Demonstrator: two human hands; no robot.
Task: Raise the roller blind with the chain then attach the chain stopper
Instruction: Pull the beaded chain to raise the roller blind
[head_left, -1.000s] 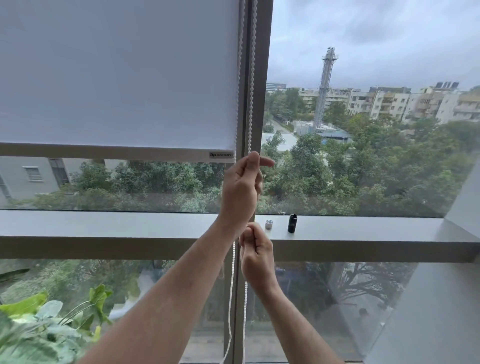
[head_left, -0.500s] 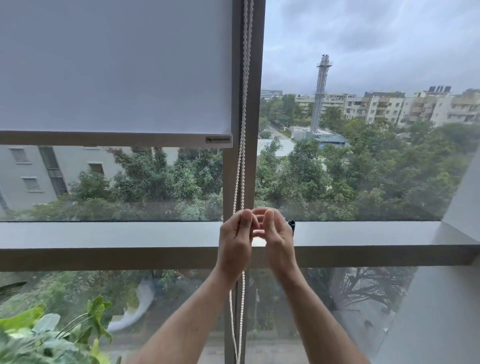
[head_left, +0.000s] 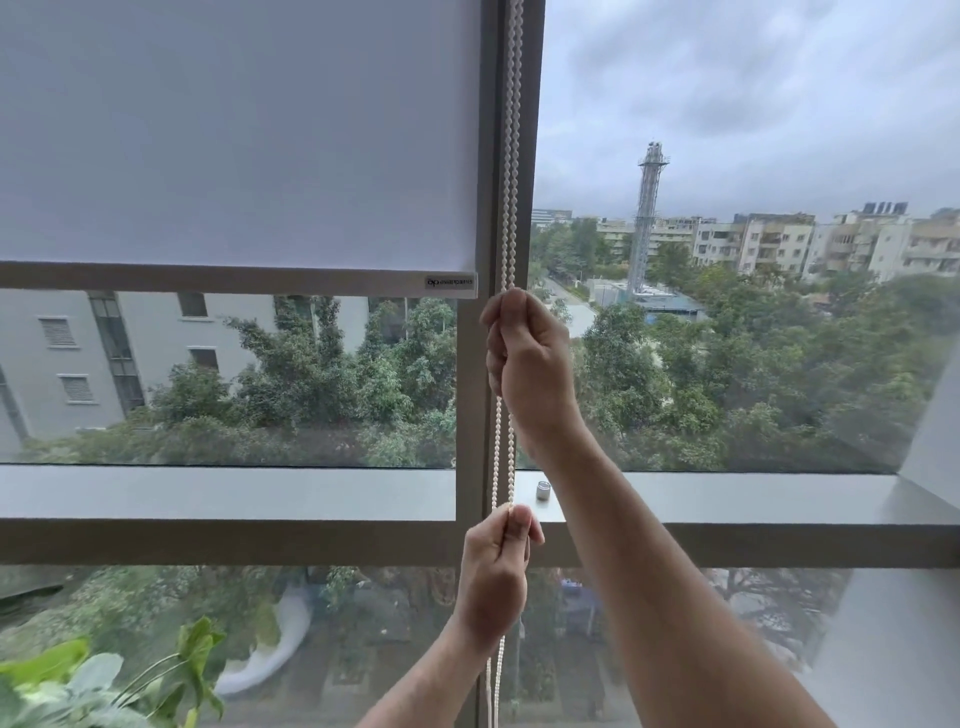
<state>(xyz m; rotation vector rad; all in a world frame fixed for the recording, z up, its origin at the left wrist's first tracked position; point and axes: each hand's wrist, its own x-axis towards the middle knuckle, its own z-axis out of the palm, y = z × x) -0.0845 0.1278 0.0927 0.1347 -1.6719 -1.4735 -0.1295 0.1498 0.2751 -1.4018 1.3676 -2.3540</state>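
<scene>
Both hands are gripping the chain (head_left: 505, 208) beside the half-raised blind (head_left: 234, 135), right hand (head_left: 530, 364) high, left hand (head_left: 496, 577) low, alternating pulls, while a small cap (head_left: 543, 490), possibly the stopper, is waiting on the sill (head_left: 208, 493).

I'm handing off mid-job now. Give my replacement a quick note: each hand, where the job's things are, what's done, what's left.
Right hand: closed on the white beaded chain, level with the blind's bottom bar.
Left hand: closed on the same chain lower down, by the grey window ledge.
White roller blind: partly raised, covering the upper pane.
Small silver cylindrical piece, perhaps part of the stopper: loose on the ledge.
Left: finish raising, then attach the stopper.
</scene>
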